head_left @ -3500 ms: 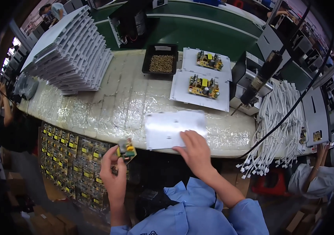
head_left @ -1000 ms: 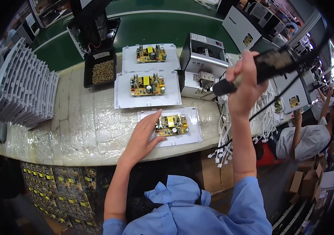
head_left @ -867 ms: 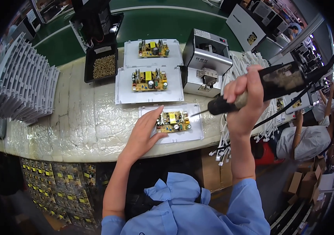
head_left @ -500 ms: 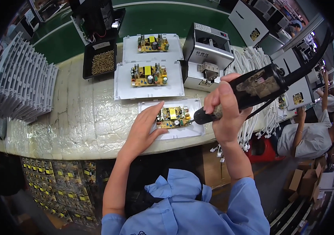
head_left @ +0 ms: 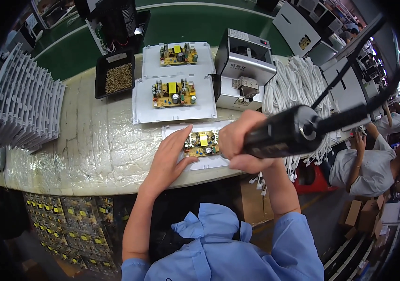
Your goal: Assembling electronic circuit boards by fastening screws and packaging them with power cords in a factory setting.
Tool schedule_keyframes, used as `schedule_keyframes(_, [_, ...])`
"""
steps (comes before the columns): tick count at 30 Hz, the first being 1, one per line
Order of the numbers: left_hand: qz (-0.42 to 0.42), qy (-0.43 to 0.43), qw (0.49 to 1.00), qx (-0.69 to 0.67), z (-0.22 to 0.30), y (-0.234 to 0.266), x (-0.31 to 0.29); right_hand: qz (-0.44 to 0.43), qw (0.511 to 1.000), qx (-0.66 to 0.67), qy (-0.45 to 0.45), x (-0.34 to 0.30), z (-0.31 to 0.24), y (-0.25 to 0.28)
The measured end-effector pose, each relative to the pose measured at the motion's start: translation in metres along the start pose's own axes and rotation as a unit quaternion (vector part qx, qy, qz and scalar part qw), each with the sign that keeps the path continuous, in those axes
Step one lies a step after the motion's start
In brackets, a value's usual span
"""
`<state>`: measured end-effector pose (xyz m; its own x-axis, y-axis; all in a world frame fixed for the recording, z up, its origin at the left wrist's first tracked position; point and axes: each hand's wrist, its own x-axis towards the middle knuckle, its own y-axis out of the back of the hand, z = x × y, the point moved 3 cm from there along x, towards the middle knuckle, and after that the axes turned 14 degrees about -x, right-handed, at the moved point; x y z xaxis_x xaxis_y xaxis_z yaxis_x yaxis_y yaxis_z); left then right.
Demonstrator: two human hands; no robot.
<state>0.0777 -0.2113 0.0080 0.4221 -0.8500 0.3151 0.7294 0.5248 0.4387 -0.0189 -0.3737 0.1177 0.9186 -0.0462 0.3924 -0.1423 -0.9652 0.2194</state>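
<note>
My left hand [head_left: 166, 157] rests open on the left side of a white plastic panel [head_left: 210, 163], thumb and fingers spread along the edge of a circuit board [head_left: 201, 143]. That board carries a yellow transformer and lies on the panel near the table's front edge. Wrapped round a black electric screwdriver [head_left: 277, 136], my right hand [head_left: 241, 139] is over the board's right end. The screwdriver's tip is hidden behind that hand. Behind are two more white panels [head_left: 142, 105], bearing one board [head_left: 173, 93] and another board [head_left: 179, 54].
A black tray [head_left: 100, 84] of small brass-coloured screws stands left of the panels. To their right sits a silver-and-black screw feeder [head_left: 244, 65], with bundled white cables [head_left: 291, 89] beside it. Stacked white panels [head_left: 26, 100] stand far left. A co-worker [head_left: 368, 168] is at the right.
My right hand has moved left and closer over the board, and the screwdriver has swung down to a flatter slant. The view has shifted slightly. My left hand stays by the board.
</note>
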Motion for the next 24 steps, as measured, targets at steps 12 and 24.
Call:
schedule_keyframes(12, [0.003,0.002,1.0,-0.018,0.001,-0.008,0.004,0.476,0.865,-0.116,0.11,0.033,-0.037,0.072])
schedule_keyframes(24, [0.007,0.0,0.999,-0.041,-0.006,-0.004,0.003,0.394,0.918,0.016,0.046,0.018,-0.03,0.018])
